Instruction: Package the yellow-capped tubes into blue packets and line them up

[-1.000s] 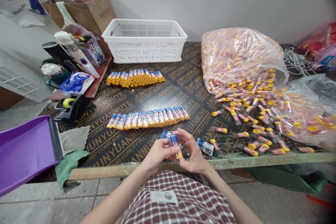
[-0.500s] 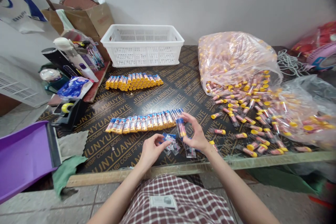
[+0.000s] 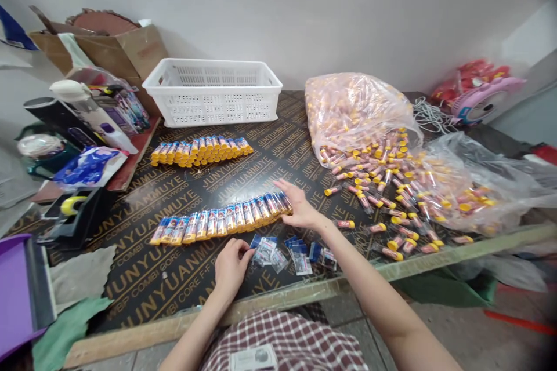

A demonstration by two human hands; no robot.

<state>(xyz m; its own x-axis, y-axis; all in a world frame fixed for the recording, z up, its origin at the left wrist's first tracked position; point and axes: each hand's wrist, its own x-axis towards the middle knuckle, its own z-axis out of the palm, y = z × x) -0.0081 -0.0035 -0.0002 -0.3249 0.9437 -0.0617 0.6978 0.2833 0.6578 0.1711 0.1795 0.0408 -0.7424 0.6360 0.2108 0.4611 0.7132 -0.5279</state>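
Touching end of tube row (image 3: 221, 221), right hand (image 3: 299, 207) partly spread.

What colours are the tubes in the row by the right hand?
The tubes have blue far ends and yellow-orange near ends, clearest in the head view.

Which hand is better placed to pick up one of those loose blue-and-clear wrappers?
Probably the left hand: its fingertips are at the left edge of the wrappers, while the right hand is at the right end of the nearer tube row.
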